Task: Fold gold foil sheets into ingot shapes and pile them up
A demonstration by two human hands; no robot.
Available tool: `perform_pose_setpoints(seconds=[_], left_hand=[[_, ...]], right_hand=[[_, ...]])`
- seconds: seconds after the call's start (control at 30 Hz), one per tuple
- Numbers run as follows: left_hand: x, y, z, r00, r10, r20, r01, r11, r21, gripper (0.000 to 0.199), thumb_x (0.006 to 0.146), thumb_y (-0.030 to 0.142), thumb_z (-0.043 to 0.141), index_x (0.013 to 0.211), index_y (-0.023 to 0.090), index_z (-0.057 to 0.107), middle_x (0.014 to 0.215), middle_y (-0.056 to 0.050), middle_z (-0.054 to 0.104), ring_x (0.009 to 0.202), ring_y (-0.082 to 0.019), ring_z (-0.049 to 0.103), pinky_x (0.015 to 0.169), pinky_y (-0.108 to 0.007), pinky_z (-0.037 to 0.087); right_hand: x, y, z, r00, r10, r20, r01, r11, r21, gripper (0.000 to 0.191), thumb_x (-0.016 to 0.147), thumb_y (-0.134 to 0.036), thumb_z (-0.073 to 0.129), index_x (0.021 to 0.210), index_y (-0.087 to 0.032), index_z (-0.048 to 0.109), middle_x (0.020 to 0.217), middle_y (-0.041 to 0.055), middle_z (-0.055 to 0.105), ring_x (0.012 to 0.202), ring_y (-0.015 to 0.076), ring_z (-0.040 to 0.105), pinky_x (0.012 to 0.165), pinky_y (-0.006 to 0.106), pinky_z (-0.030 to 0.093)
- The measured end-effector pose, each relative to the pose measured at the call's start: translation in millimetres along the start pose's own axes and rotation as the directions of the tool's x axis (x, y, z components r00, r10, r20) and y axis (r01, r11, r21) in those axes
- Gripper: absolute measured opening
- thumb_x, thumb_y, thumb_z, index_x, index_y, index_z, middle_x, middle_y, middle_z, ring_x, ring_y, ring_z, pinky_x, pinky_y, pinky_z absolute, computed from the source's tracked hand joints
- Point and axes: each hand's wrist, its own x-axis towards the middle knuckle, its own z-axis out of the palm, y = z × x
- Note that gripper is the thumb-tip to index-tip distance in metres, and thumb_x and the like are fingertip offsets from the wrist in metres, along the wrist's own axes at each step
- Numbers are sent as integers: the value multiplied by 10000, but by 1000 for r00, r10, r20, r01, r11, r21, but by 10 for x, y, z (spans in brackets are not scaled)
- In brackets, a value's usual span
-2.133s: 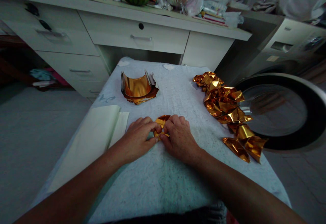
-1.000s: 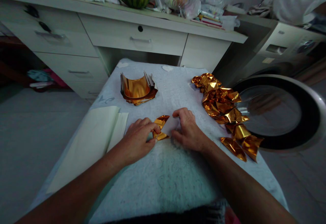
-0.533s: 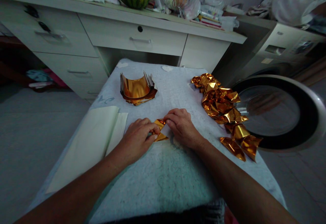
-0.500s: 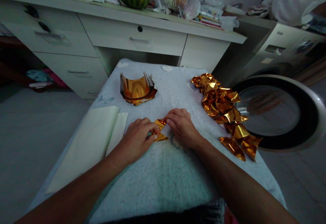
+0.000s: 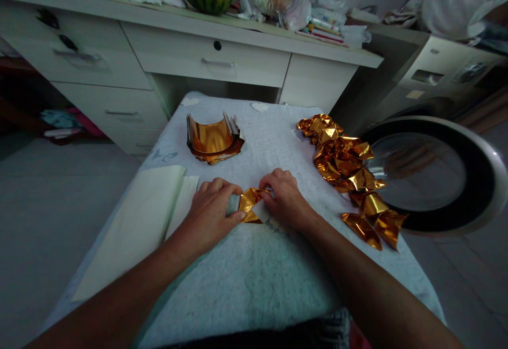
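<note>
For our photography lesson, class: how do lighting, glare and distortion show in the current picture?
Head view, lighting: dim and cool; head view, glare: highlights on the foil piece and gold foil pile; head view, distortion: the washer door looks stretched rightward.

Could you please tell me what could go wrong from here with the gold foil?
1. The gold foil piece looks thin; with the left hand and right hand both on it, it might tear or crease wrongly.
2. The folded foil pieces lie near the right edge of the cloth-covered table; a bump could knock some off.
3. The left forearm crosses the white paper, so it might drag it.
</note>
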Motion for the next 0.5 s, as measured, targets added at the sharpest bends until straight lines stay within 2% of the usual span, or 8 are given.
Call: perform_pose_setpoints(seconds=[0.1, 0.27, 0.4, 0.5], left_hand=[[-6, 6, -7, 1000, 8, 1, -8, 1000, -16, 275, 779, 292, 632, 1044, 220, 636, 1064, -70, 578, 1037, -304, 482, 901, -460, 410], [-22, 33, -7, 999, 48, 13, -46, 984, -171, 219, 793, 249, 600, 1007, 227, 558, 1012, -46, 616, 1006, -265, 541, 877, -426, 432], [-24, 48, -1, 998, 40, 41, -23, 935, -355, 276, 857, 222, 511, 1124, 248, 448, 867, 6, 641, 831, -201, 620, 768, -356, 460], [-19, 31, 4, 1000, 11, 12, -4, 886, -464, 285, 896, 240, 482, 1172, 258, 413, 812, 31, 632, 731, -170, 631, 689, -315, 459]], right_hand=[[-5, -5, -19, 1000, -12, -21, 13, 999, 49, 126, 786, -92, 568, 846, -186, 626, 961, 66, 578, 947, 222, 484, 840, 346, 365], [-9, 34, -43, 999, -8, -31, 15, 970, 241, 108, 782, -89, 534, 764, -196, 539, 749, -10, 560, 734, 151, 496, 728, 293, 381], [-12, 99, -37, 993, 107, -51, -68, 868, 492, 47, 803, -164, 523, 794, -209, 527, 667, -47, 516, 617, 123, 471, 596, 254, 371], [-12, 127, -29, 988, 150, -41, -93, 779, 621, 28, 796, -211, 538, 798, -212, 511, 657, -53, 497, 594, 116, 465, 554, 242, 365]])
